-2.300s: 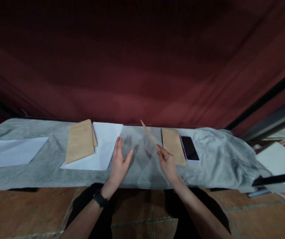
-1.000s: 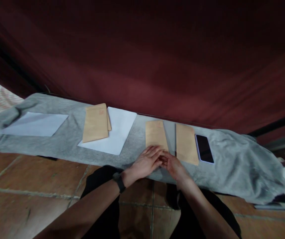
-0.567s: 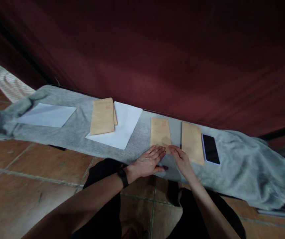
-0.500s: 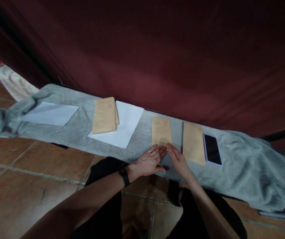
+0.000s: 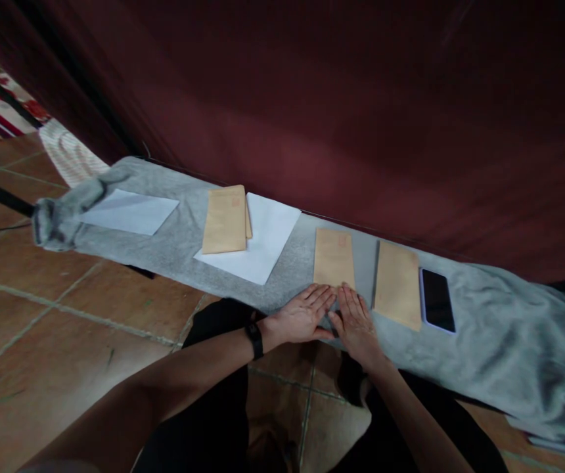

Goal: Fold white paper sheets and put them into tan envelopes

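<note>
A brown paper envelope (image 5: 334, 259) with a small red mark near its far end lies on the grey cloth in front of me. My left hand (image 5: 305, 315) rests flat, its outstretched fingertips on the near edge of that envelope. Beside it my right hand (image 5: 356, 323) lies palm down, fingers extended over the near right corner. The two hands almost meet at the fingertips. Just right of them is a stack of brown envelopes (image 5: 397, 282). Neither hand grips anything.
Left of the hands, more brown envelopes (image 5: 226, 220) overlap a white sheet (image 5: 275, 233). Another white sheet (image 5: 132, 211) lies farther left. A phone (image 5: 437, 300) sits at right on the grey cloth (image 5: 489, 341). A dark red curtain (image 5: 312, 118) hangs behind; tiled floor (image 5: 80, 328) shows below.
My right hand has turned from its edge to lie flat on the envelope's near end. My left hand stays about the same. The view has shifted, so everything appears farther right.
</note>
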`<state>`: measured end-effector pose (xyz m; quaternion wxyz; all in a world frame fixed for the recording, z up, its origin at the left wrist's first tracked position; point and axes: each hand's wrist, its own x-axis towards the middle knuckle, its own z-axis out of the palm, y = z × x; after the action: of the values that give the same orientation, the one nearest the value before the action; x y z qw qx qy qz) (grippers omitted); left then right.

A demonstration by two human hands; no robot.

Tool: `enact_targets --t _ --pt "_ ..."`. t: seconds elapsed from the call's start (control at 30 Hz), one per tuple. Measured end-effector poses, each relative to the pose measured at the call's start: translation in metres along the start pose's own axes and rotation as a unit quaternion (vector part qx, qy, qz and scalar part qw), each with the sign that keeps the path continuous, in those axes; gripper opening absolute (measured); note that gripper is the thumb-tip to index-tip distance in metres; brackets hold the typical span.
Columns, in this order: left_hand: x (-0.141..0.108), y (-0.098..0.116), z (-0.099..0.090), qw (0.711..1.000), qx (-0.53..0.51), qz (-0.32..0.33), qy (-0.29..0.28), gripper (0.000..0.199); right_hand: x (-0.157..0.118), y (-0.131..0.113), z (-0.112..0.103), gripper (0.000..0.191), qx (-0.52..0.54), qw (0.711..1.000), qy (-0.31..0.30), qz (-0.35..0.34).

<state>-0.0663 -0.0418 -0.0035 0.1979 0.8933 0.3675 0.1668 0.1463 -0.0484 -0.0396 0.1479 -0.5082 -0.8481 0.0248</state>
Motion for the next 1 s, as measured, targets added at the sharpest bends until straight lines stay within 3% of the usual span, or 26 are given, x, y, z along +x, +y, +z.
enact_targets --t 0.7,1.0 --pt "-0.014 -0.009 0.000 0.994 -0.088 -0.040 0.040 0.089 -0.011 -0.004 0.002 0.074 0.052 0.997 0.032 0.057" --pt "-0.018 -0.017 0.001 0.996 0.020 -0.064 0.053 0.087 -0.011 -0.003 -0.001 0.071 0.045 0.996 0.041 0.062"
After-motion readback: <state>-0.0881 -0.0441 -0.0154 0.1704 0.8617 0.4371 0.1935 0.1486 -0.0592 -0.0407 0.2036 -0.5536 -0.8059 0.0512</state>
